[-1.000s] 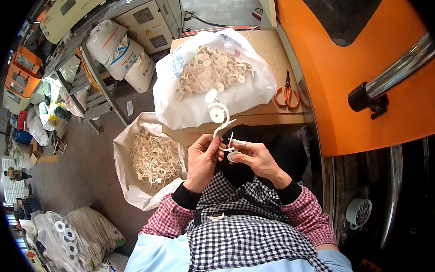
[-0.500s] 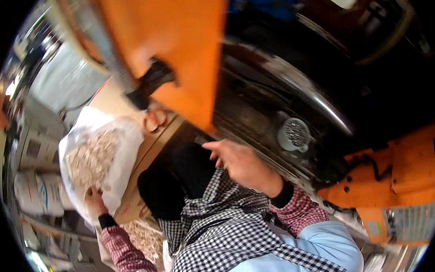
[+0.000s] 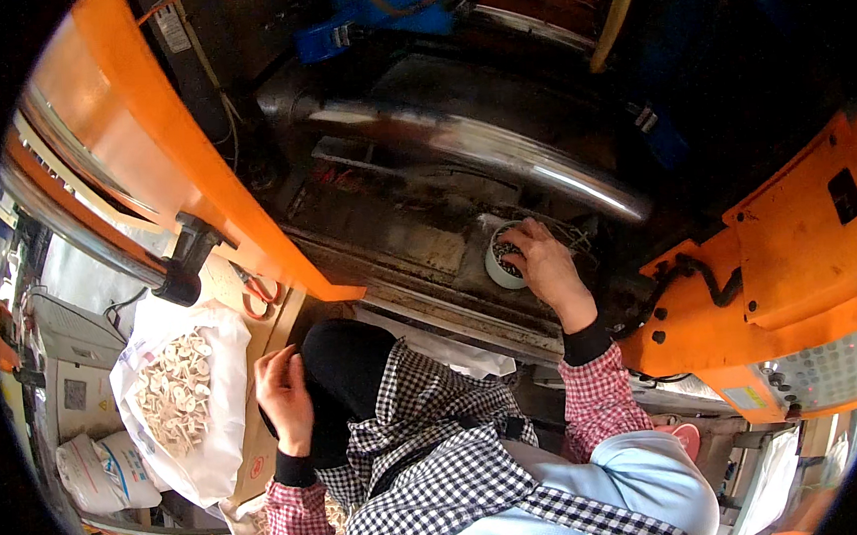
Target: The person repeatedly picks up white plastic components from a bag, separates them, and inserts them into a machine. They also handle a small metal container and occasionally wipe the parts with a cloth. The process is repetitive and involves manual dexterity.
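Note:
My right hand [image 3: 549, 272] reaches into a pale round cup [image 3: 504, 277] of small metal pieces [image 3: 509, 251]. Its bent thumb and fingers close on the pieces at the top, their tips partly hidden. The cup rests on the dark machine ledge. Beside my left knee hangs my left hand [image 3: 284, 399], its fingers curled in; whatever may lie inside them is hidden. To its left is an opened white plastic bag [image 3: 218, 432] full of beige disc-headed pieces with thin stems [image 3: 176, 391].
Red-handled scissors [image 3: 261, 294] lie on the cardboard [image 3: 254, 464] behind the bag. An orange machine door [image 3: 218, 202] with a black handle [image 3: 192, 257] stands at left. A shiny metal bar [image 3: 500, 145] crosses beyond the cup. An orange control panel [image 3: 802, 274] stands at right.
My left hand has left the bag and moved right to my knee. My right hand has moved right and forward into the cup. The view has turned toward the machine.

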Motion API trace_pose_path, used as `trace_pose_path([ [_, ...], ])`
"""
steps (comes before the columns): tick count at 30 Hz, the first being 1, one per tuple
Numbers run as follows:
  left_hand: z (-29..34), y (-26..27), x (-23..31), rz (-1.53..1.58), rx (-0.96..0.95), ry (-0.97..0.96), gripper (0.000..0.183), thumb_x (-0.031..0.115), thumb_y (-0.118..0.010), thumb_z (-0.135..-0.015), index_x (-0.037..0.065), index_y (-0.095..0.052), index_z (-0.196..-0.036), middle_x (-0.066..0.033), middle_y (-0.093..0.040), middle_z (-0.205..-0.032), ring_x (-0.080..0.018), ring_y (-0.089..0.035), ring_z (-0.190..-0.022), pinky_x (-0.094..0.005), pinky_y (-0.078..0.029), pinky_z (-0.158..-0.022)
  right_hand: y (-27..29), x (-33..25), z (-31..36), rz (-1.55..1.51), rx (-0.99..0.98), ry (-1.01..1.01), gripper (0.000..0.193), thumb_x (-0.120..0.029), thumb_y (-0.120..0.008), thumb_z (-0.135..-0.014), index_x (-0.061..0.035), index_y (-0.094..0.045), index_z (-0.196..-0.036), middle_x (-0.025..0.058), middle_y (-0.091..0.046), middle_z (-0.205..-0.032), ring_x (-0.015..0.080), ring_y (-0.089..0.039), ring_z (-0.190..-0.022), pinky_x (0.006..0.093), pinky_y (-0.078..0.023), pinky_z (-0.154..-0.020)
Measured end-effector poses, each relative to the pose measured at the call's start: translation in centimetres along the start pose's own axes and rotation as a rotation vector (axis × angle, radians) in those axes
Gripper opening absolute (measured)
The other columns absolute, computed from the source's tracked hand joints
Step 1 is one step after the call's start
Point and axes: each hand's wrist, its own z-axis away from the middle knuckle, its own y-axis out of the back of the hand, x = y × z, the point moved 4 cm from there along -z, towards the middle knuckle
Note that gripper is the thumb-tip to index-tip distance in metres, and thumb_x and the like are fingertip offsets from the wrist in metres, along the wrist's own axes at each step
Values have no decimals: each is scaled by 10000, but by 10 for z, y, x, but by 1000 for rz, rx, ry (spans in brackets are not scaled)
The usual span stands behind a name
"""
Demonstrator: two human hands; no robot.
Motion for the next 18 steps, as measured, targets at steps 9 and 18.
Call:
trace_pose_path([
  [9, -12, -94, 113, 196, -458, -142, 124, 19, -612, -817, -8, -640, -935, -112, -583, -768, -166, -581, -621, -242, -453, -552, 3, 17, 5, -135, 110, -9, 142, -19, -609, -773, 13, -585, -910, 152, -558, -941, 343, -567, -857, 393, -472, -720],
  [18, -24, -233, 164, 1123, -1058, 673, 383, 306, -414, -964, -44, -486, -1101, -118, -584, -952, -180, -586, -848, -345, -491, -783, 35, 5, 5, -427, 144, -10, 126, 4, -596, -767, 9, -575, -891, 166, -566, -899, 370, -559, -851, 409, -461, -740],
])
